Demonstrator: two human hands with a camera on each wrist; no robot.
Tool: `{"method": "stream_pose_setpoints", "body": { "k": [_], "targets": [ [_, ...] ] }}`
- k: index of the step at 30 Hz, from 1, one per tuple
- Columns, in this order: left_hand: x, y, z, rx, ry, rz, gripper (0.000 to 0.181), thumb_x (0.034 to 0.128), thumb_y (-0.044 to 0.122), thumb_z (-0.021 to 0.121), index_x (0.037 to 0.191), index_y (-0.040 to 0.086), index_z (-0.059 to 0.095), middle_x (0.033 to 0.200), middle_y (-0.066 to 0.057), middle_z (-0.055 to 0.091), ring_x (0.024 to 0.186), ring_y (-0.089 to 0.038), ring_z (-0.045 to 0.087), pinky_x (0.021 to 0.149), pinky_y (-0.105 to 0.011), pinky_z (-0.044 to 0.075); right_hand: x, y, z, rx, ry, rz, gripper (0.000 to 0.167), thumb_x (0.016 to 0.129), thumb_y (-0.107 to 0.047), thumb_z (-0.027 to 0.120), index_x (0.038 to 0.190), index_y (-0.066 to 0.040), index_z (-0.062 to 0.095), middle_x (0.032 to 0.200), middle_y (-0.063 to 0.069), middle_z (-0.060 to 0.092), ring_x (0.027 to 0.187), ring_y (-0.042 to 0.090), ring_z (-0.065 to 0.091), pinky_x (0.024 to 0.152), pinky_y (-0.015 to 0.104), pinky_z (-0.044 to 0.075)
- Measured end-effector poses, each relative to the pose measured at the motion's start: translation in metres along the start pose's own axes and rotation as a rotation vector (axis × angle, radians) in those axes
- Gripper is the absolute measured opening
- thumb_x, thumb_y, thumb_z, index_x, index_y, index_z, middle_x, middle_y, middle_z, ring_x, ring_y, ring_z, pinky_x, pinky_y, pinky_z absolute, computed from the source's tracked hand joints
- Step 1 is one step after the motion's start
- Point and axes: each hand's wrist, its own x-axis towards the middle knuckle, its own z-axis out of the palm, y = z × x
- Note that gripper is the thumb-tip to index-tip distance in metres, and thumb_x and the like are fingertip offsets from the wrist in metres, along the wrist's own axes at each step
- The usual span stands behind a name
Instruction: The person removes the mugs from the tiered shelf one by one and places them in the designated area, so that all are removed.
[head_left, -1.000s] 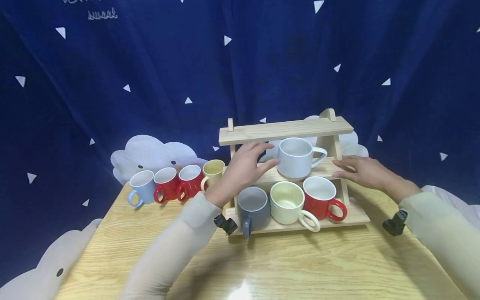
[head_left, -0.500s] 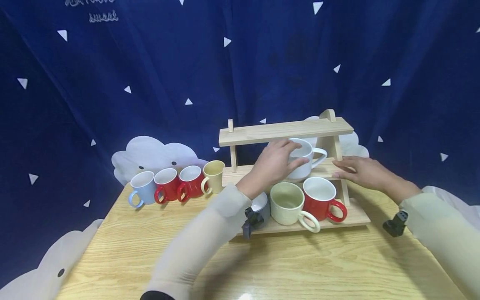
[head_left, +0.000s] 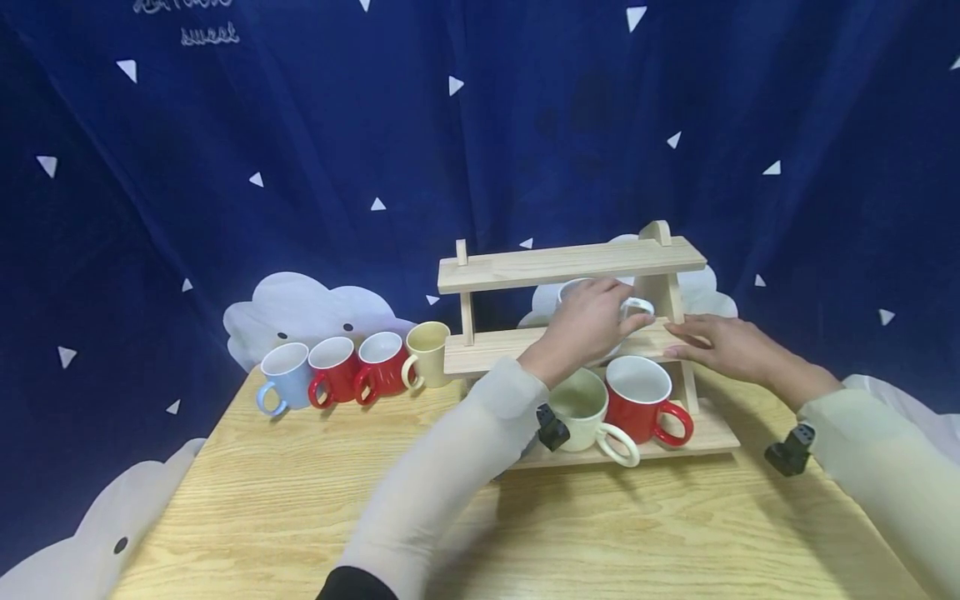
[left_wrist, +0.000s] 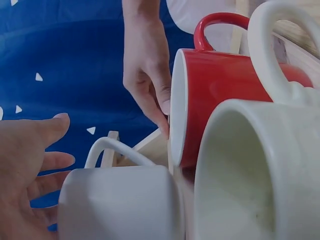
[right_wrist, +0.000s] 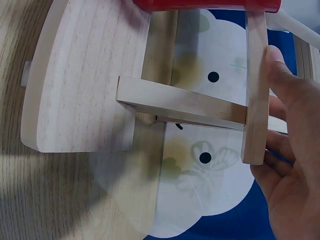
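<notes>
My left hand (head_left: 588,321) reaches over the white mug (left_wrist: 120,200) on the middle board of a wooden tiered shelf (head_left: 495,350). In the left wrist view its fingers are spread beside the mug; contact cannot be told. In the head view the hand hides most of the mug, leaving part of its rim and handle. My right hand (right_wrist: 297,125) holds the right end of the middle board, thumb on one face and fingers on the other. Below stand a cream mug (head_left: 581,417) and a red mug (head_left: 637,408); my left sleeve hides most of a grey mug.
Left of the shelf, a light blue mug (head_left: 288,379), two red mugs, one a red mug (head_left: 333,371) beside it, and a yellow mug (head_left: 429,357) form a row on the wooden table (head_left: 262,483). A blue curtain (head_left: 337,108) hangs behind.
My left hand has moved right, from the white mug's left side to over it, and its forearm now covers the grey mug. The right hand and the mugs stay put.
</notes>
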Motion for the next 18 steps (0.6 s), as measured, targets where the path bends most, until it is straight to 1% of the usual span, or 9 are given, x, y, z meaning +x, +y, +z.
{"method": "stream_pose_setpoints", "body": {
  "k": [5,9,13,18],
  "targets": [
    [0.0071,0.0033,0.0062,0.054,-0.014,0.007,0.052,0.0992,0.059,0.040,0.136,0.026,0.057,0.136,0.010,0.057,0.130,-0.011,0.045,0.110,-0.028,0.031,-0.0012,-0.0005,-0.0001,0.002,0.019,-0.012,0.060,0.094,-0.047,0.062,0.136,-0.005,0.056,0.136,0.028,0.051,0.122,0.048,0.049,0.097,0.063,0.040],
    [0.0089,0.0051,0.0086,0.094,-0.029,-0.001,0.051,0.0998,0.059,0.038,0.137,0.029,0.055,0.136,0.011,0.056,0.130,-0.015,0.045,0.108,-0.035,0.036,-0.0014,-0.0006,-0.0006,-0.001,0.021,-0.013,0.060,0.094,-0.047,0.062,0.136,-0.005,0.057,0.135,0.028,0.052,0.122,0.048,0.050,0.096,0.063,0.040],
    [0.0082,0.0060,0.0091,0.115,-0.048,-0.009,0.051,0.1002,0.059,0.037,0.140,0.030,0.053,0.139,0.011,0.054,0.131,-0.017,0.042,0.108,-0.039,0.037,-0.0012,-0.0008,-0.0011,-0.002,0.015,-0.011,0.060,0.094,-0.047,0.061,0.136,-0.005,0.056,0.136,0.029,0.050,0.122,0.049,0.049,0.097,0.064,0.040],
    [0.0042,0.0020,0.0081,0.103,-0.051,0.028,0.048,0.0999,0.057,0.041,0.138,0.032,0.055,0.140,0.012,0.052,0.132,-0.015,0.041,0.106,-0.041,0.037,-0.0005,-0.0007,-0.0010,-0.005,0.000,-0.006,0.061,0.095,-0.048,0.060,0.138,-0.006,0.055,0.138,0.030,0.049,0.123,0.050,0.047,0.097,0.065,0.039]
  ]
}}
